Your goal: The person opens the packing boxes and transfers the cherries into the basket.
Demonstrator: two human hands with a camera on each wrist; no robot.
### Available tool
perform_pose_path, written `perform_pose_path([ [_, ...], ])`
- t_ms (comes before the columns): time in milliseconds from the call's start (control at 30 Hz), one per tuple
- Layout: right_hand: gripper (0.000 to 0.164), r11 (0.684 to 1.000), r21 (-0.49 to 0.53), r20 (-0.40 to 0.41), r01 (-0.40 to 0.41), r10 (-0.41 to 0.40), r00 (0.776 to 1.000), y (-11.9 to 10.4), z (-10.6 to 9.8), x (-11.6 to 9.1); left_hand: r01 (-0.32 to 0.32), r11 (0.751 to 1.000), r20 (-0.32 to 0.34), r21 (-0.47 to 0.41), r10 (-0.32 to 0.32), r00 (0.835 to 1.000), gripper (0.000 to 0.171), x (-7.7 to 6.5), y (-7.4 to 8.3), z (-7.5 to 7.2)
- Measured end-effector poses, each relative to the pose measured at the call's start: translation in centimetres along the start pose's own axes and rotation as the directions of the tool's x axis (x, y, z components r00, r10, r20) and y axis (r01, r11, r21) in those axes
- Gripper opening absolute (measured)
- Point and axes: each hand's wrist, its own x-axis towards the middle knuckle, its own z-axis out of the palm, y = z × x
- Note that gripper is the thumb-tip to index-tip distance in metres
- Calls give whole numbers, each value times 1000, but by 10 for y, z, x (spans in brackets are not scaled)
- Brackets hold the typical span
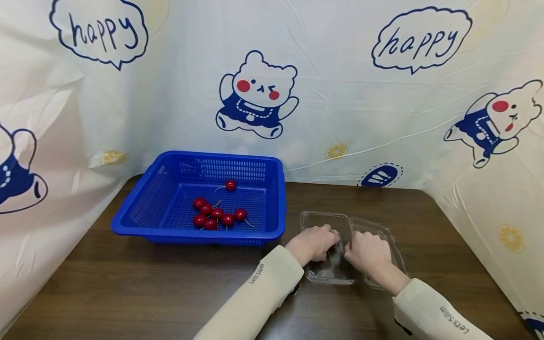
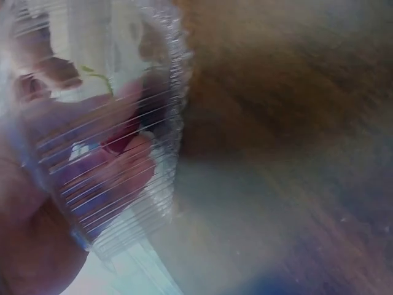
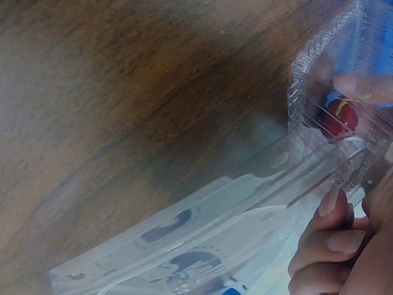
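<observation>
A clear plastic clamshell box (image 1: 329, 273) lies unfolded on the table, its lid (image 1: 397, 257) to the right. My left hand (image 1: 316, 243) reaches into the base and pinches a red cherry with a green stem. Through the ribbed clear wall, the cherry (image 2: 123, 136) shows between the fingers in the left wrist view; the right wrist view shows the cherry (image 3: 339, 117) low inside the box. My right hand (image 1: 369, 252) has its fingers curled at the box's hinge side, gripping the plastic edge there, as the right wrist view shows.
A blue perforated basket (image 1: 140, 208) stands left of the box, with several red cherries (image 1: 216, 213) on its floor. The brown wooden table (image 1: 170, 283) is backed by a printed cloth (image 1: 340, 94) along its far edge and sides.
</observation>
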Motion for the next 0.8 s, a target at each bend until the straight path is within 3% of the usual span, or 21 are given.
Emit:
perform_pose_path([
  [167,24,1000,5,-2,1,-1,1000,1,1,1,-5,1000,29,-9,5,1000,34,-1,1,-1],
  [367,24,1000,10,-11,0,0,1000,2,3,1,-24,1000,7,-10,24,1000,29,0,0,0],
  [800,25,1000,-8,-13,2,-2,1000,0,2,1,-55,994,-43,96,59,997,21,-3,0,4],
])
